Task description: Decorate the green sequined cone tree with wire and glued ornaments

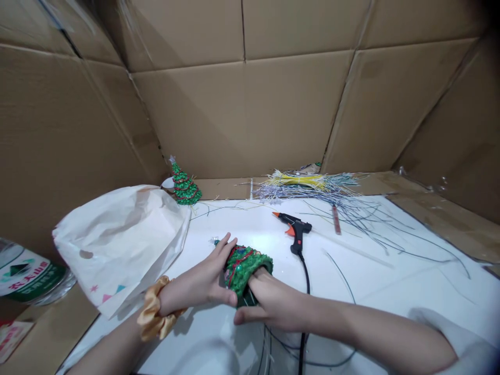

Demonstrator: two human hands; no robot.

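A small green Christmas tree ornament (pixel 250 263) with red garland lies tipped on its side, its pointed top toward the left and its hollow base toward the right. My left hand (pixel 213 276) is wrapped around the outside of the tree, thumb along the lower side. The fingers of my right hand (pixel 269 299) reach inside the open base and are hidden there; its thumb stays outside, below the rim. Thin wires (pixel 267 349) trail down beneath the right hand. Whether the right fingers grip anything inside does not show.
Behind lies a black glue gun (pixel 296 230) with an orange nozzle, its cord running to the front edge. A second decorated tree (pixel 185 185) stands at the back left near a white plastic bag (pixel 125 245). Bundled wires (pixel 308 182) spread across the back right. A large bottle (pixel 31 276) stands left.
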